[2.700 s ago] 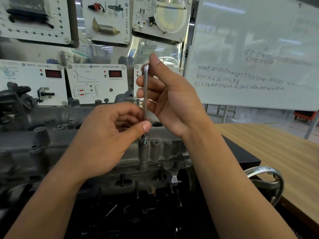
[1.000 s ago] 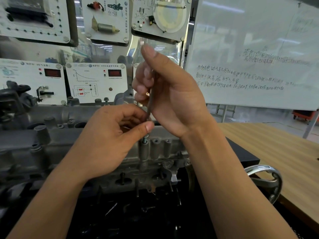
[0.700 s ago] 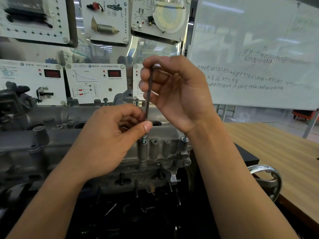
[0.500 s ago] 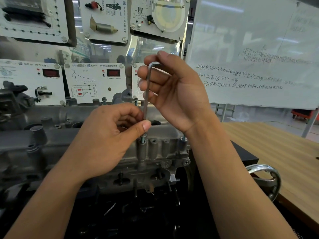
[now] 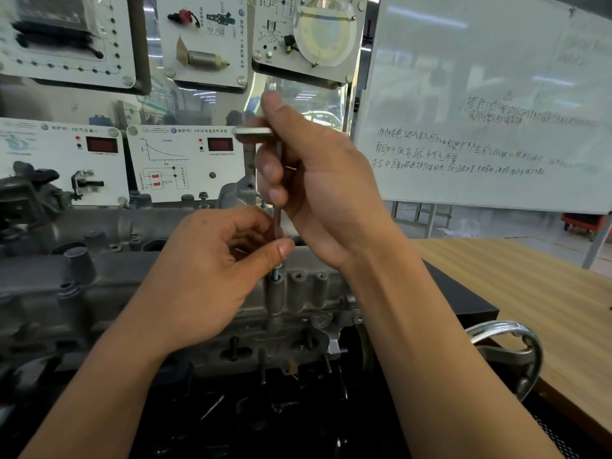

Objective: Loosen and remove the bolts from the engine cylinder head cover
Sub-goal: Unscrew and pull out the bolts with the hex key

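Hands meet over a grey engine in the head view. The right hand (image 5: 324,193) is curled round the upper shaft of an L-shaped hex key (image 5: 278,220), thumb raised above the bend, and the key's short arm points left. The key stands upright. The left hand (image 5: 212,276) pinches its lower end between thumb and curled fingers, just above a bolt (image 5: 277,273). The bolt's bluish shank stands part-way out of a boss on the near edge of the cylinder head cover (image 5: 132,270), towards the cover's right end. Two more bolts (image 5: 203,197) stand raised along the cover's far edge.

Behind the engine hang white training panels. One carries a round blue VW badge (image 5: 173,130) beside a Chinese heading too blurred to read, a falling curve graph, a small circuit diagram and a red digital display (image 5: 220,144). The panel left of it has the same badge and display.

On the right a whiteboard (image 5: 496,94) bears several lines of handwritten Chinese, too faint to read with certainty. Below it lies a wooden tabletop (image 5: 530,286), and a chrome handwheel (image 5: 510,352) sits just beside its near edge.
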`<state>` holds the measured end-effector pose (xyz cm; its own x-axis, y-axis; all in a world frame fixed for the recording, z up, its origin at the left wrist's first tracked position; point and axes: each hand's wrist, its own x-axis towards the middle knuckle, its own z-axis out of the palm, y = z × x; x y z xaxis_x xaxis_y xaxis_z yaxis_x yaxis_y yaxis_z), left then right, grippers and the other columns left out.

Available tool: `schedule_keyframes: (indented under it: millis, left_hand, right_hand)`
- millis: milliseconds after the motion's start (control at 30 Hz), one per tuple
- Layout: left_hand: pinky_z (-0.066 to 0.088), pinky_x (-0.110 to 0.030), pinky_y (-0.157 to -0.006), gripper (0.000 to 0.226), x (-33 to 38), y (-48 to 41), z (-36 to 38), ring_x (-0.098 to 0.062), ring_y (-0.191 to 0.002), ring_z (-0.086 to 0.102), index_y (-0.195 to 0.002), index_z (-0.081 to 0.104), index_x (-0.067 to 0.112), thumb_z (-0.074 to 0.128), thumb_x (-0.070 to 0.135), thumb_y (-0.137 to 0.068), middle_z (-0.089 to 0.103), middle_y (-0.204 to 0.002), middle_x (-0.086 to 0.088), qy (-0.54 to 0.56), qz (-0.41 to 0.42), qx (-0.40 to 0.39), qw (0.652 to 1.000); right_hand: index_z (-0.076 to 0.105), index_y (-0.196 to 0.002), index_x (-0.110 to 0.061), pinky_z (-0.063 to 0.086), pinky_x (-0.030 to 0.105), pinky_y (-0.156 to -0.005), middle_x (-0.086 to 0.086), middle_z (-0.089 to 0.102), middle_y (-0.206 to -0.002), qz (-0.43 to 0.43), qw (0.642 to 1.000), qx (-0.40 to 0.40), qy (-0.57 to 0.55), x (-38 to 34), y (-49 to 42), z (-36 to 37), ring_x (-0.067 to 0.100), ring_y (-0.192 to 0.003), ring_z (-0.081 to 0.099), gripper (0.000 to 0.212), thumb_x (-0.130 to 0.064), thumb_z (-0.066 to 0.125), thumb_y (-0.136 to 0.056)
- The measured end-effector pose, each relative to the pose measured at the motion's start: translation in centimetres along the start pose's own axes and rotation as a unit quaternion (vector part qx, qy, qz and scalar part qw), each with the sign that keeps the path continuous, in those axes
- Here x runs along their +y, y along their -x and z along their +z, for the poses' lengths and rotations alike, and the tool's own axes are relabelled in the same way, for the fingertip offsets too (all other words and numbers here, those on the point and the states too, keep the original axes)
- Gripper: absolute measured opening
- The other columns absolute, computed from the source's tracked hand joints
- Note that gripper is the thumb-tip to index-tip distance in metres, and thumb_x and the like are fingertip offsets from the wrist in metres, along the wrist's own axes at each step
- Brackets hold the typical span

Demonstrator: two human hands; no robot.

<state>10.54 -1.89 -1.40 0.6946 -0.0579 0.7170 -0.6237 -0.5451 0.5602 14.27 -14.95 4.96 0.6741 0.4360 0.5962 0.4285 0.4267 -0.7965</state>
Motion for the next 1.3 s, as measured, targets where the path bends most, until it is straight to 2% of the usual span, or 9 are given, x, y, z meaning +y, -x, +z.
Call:
schedule_keyframes:
  millis: [200, 333, 433, 567, 633, 833, 1000, 1100, 1300]
  left_hand:
    - [0.054, -0.021, -0.061, 0.012, -0.1, -0.1, 0.0, -0.007, -0.064, 0.068, -0.077, 0.071, 0.026, 0.069, 0.035, -0.086, 0.072, -0.071, 0.008, -0.013, -0.003, 0.000, 1.000]
    - [0.056, -0.029, -0.066, 0.012, 0.0, 0.0, 0.0, -0.010, -0.067, 0.069, -0.078, 0.071, 0.026, 0.069, 0.036, -0.084, 0.073, -0.073, 0.006, -0.010, -0.005, -0.003, 1.000]
    - [0.058, -0.039, -0.070, 0.012, -0.2, 0.0, -0.1, -0.014, -0.069, 0.070, -0.080, 0.072, 0.025, 0.069, 0.036, -0.085, 0.073, -0.074, 0.003, 0.000, -0.011, -0.001, 1.000]
    - [0.054, -0.031, -0.065, 0.013, -0.2, -0.1, 0.1, -0.012, -0.064, 0.067, -0.075, 0.068, 0.027, 0.071, 0.033, -0.086, 0.070, -0.069, 0.004, -0.009, 0.000, 0.002, 1.000]
    - [0.054, -0.030, -0.065, 0.014, -0.2, -0.1, 0.0, -0.012, -0.064, 0.067, -0.074, 0.068, 0.027, 0.070, 0.034, -0.086, 0.070, -0.069, 0.004, -0.013, -0.001, 0.000, 1.000]
    - [0.055, -0.024, -0.065, 0.014, -0.2, 0.0, -0.1, -0.009, -0.066, 0.068, -0.074, 0.068, 0.030, 0.071, 0.035, -0.086, 0.071, -0.071, 0.006, -0.018, -0.005, -0.001, 1.000]
    - [0.060, -0.037, -0.073, 0.010, -0.1, 0.0, -0.2, -0.010, -0.071, 0.071, -0.081, 0.070, 0.026, 0.070, 0.035, -0.084, 0.073, -0.076, 0.007, -0.001, -0.015, -0.005, 1.000]
    - [0.061, -0.038, -0.075, 0.015, 0.1, 0.0, -0.3, -0.010, -0.074, 0.072, -0.084, 0.072, 0.025, 0.069, 0.040, -0.082, 0.075, -0.078, 0.007, 0.020, -0.016, -0.018, 1.000]
    - [0.059, -0.036, -0.072, 0.008, -0.1, 0.0, -0.2, -0.011, -0.071, 0.071, -0.082, 0.071, 0.024, 0.071, 0.031, -0.085, 0.073, -0.075, 0.005, 0.017, -0.020, -0.015, 1.000]
  right_hand:
    - [0.058, -0.069, -0.012, 0.036, 0.020, -0.055, -0.008, 0.051, -0.056, -0.043, 0.997, -0.065, -0.010, -0.2, 0.4, 0.1, 0.007, -0.052, 0.042, 0.025, -0.020, 0.057, -0.092]
    - [0.055, -0.064, -0.015, 0.036, 0.022, -0.058, -0.004, 0.051, -0.057, -0.050, 0.995, -0.083, -0.033, -0.1, 0.5, -0.1, 0.009, -0.056, 0.044, 0.023, -0.011, 0.059, -0.086]
    - [0.060, -0.070, -0.012, 0.041, 0.024, -0.060, 0.000, 0.057, -0.062, -0.043, 0.994, -0.086, -0.042, -0.1, 0.4, -0.8, 0.013, -0.059, 0.051, 0.015, -0.012, 0.056, -0.084]
    - [0.066, -0.091, -0.009, 0.044, 0.031, -0.067, 0.003, 0.068, -0.072, -0.034, 0.993, -0.099, -0.049, -0.1, 0.2, -2.2, 0.018, -0.063, 0.060, 0.021, -0.017, 0.047, -0.088]
    - [0.067, -0.094, -0.009, 0.048, 0.031, -0.068, 0.004, 0.072, -0.077, -0.020, 0.992, -0.102, -0.073, 0.1, 0.1, -2.6, 0.018, -0.064, 0.064, 0.026, -0.021, 0.044, -0.092]
    - [0.069, -0.091, -0.012, 0.054, 0.026, -0.059, 0.004, 0.073, -0.074, 0.035, 0.988, -0.053, -0.140, 0.7, -0.3, -2.2, 0.015, -0.057, 0.066, 0.032, -0.032, 0.046, -0.101]
    - [0.063, -0.097, -0.012, 0.044, 0.018, -0.046, -0.004, 0.062, -0.057, 0.094, 0.981, -0.004, -0.170, 0.8, -0.4, -0.6, 0.006, -0.041, 0.052, 0.018, -0.020, 0.048, -0.103]
    - [0.065, -0.084, -0.014, 0.035, 0.020, -0.046, -0.004, 0.055, -0.052, 0.084, 0.985, 0.005, -0.151, 0.7, -0.4, -0.3, 0.006, -0.037, 0.041, 0.022, -0.013, 0.052, -0.101]
    - [0.067, -0.089, -0.013, 0.037, 0.024, -0.046, 0.000, 0.059, -0.057, 0.029, 0.994, 0.027, -0.098, 0.3, -0.3, -0.1, 0.011, -0.037, 0.043, 0.019, -0.008, 0.050, -0.097]
